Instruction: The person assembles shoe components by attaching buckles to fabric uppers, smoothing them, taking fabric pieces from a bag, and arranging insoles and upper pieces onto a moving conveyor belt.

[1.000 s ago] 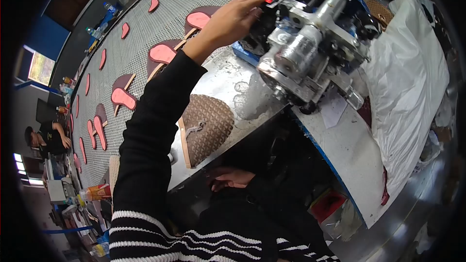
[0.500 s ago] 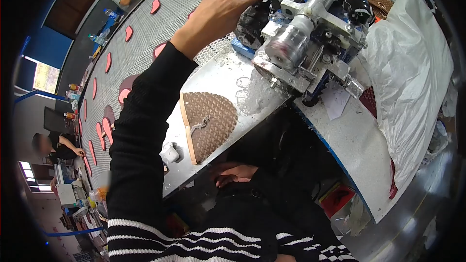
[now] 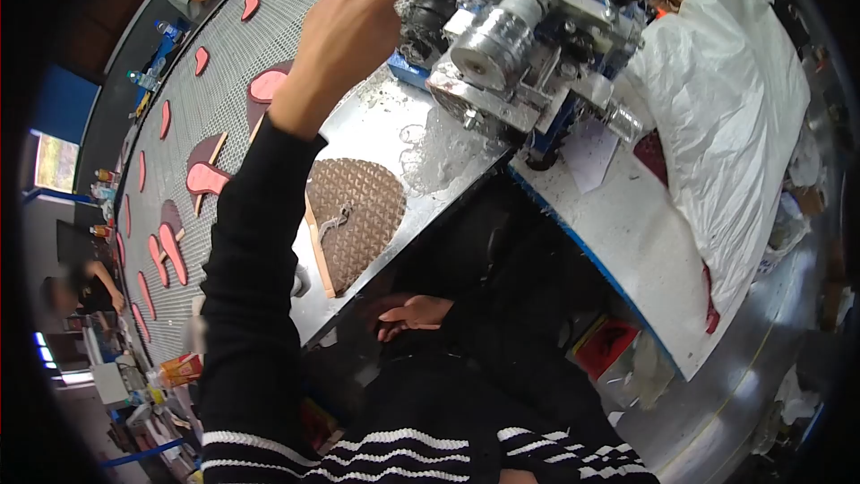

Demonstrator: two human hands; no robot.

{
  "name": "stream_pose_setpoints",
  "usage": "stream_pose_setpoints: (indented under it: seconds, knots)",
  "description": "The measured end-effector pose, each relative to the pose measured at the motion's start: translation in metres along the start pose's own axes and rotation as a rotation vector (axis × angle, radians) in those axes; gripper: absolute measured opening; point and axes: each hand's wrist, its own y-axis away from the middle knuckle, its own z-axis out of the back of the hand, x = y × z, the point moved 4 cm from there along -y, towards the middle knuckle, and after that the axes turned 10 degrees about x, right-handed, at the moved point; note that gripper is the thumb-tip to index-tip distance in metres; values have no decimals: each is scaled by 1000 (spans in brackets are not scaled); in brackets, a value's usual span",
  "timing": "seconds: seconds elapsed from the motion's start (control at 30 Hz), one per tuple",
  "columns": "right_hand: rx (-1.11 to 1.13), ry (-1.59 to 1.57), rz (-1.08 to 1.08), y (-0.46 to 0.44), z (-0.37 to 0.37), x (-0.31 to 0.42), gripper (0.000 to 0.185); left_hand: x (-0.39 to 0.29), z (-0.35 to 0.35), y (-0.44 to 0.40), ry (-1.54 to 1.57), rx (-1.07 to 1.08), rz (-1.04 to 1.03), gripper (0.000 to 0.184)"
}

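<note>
Metal tabletop [image 3: 428, 143] adjoins a mesh surface [image 3: 228, 94]. Left hand [image 3: 351, 31] reaches the machine [image 3: 488, 106] at its right end, fingers extended, clasping nothing (contact cannot be confirmed). Advisable: light fingertips, clear of the cylinder [image 3: 493, 49]. That cylinder's long axis slants away rightward, round end facing the wearer. Right hand [image 3: 417, 314] sits apart, loosely curled, visibly holding nothing.

Shiny, grimy metal is shown by the machine [image 3: 493, 49] at upper centre. The worktop [image 3: 376, 125] below is surfaced in scuffed, reflective metal. Wrinkled plastic with a soft sheen is seen in the white sheet [image 3: 717, 134] at right, and ribbed knit cloth in the sweater [image 3: 394, 443] at lower centre.
</note>
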Motion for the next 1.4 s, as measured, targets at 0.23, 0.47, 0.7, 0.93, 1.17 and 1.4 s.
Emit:
stream_pose_setpoints:
  seconds: [0.23, 0.47, 0.7, 0.93, 1.17, 1.4]
  knots:
    - [3, -16, 17, 3, -7, 3, 41, -38, 60, 50, 256, -176, 0, 32]
    - [15, 34, -61, 0, -3, 7, 37, -94, 107, 35, 20, -118, -438, 35]
    - [51, 45, -19, 2, 4, 3, 38, -124, 107, 3, -209, 139, -596, 35]
    - [78, 92, -3, 3, 1, 8, 41, -134, 95, -6, -325, 202, -690, 34]
    - [99, 99, -27, 0, 6, 7, 40, -138, 93, -9, -397, 225, -717, 33]
    - [110, 92, -12, 1, 8, 5, 40, -148, 94, -8, -457, 252, -698, 32]
